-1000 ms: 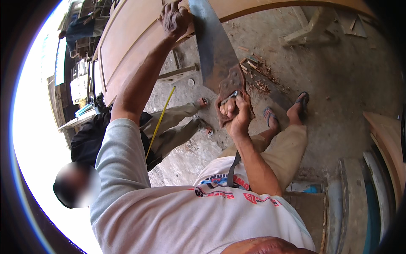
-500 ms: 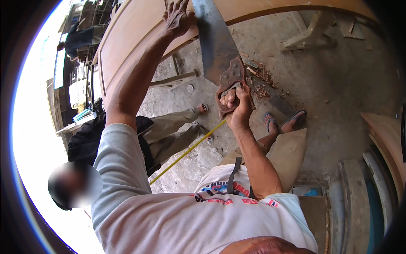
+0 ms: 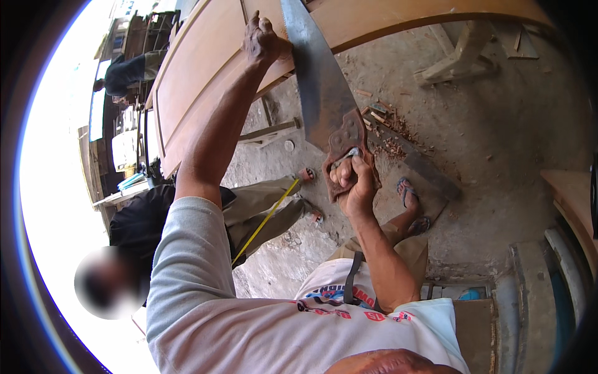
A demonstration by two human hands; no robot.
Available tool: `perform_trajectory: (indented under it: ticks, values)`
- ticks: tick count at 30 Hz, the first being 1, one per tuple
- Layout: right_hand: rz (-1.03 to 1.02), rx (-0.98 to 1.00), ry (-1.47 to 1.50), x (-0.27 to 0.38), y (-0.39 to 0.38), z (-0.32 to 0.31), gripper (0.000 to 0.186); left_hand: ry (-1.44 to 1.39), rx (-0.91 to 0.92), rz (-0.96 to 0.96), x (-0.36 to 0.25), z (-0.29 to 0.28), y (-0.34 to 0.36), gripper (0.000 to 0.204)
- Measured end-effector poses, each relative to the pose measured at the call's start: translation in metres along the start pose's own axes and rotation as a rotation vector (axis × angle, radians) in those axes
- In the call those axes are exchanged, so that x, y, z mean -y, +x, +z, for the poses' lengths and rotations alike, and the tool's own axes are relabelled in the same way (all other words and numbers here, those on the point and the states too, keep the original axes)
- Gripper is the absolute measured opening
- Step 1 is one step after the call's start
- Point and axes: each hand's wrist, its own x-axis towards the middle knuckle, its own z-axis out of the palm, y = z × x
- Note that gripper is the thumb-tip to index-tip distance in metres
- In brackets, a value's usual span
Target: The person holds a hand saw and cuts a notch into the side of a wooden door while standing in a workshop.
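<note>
My right hand (image 3: 354, 184) is closed around the worn brown wooden handle of a handsaw (image 3: 322, 84). Its broad, partly rusty blade slants up and left across the edge of a light-brown panelled wooden door (image 3: 199, 81), and the blade's tip runs out at the upper edge of the view. Just left of the blade, my left hand (image 3: 263, 45) rests on the door, fingers partly bent and apart, holding nothing. A yellow measuring tape (image 3: 266, 221) stretches out in front of a co-worker's trousers; what holds it is hidden.
A co-worker in dark top and khaki trousers (image 3: 265, 206) stands at my left. Wooden trestle legs (image 3: 271, 131) and another trestle (image 3: 464, 59) stand below the door. Wood scraps and shavings (image 3: 392, 128) litter the concrete floor. Boards (image 3: 529, 305) lean at the right; another person (image 3: 128, 73) is farther off.
The tape's end has drawn back left, away from my right hand. My left hand's fingers have bent more. The saw stays across the door's edge, and my foot has shifted.
</note>
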Motion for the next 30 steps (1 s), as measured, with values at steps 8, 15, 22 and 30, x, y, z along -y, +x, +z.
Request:
perform_trajectory:
  ticks: [8, 15, 22, 30]
  values:
    - [0.002, 0.008, 0.032, 0.003, 0.002, -0.018, 0.022, 0.026, 0.012, -0.025, -0.001, -0.002, 0.001, 0.054]
    - [0.006, -0.044, -0.017, 0.016, 0.007, -0.021, 0.019, 0.085, 0.158, -0.112, -0.048, -0.017, -0.018, 0.054]
    - [0.025, 0.031, -0.019, 0.031, 0.031, -0.014, 0.028, 0.057, 0.114, -0.077, -0.049, -0.015, -0.009, 0.053]
    - [0.068, -0.075, -0.056, 0.041, -0.02, -0.026, 0.029, -0.358, 0.266, -0.311, -0.042, -0.013, -0.009, 0.061]
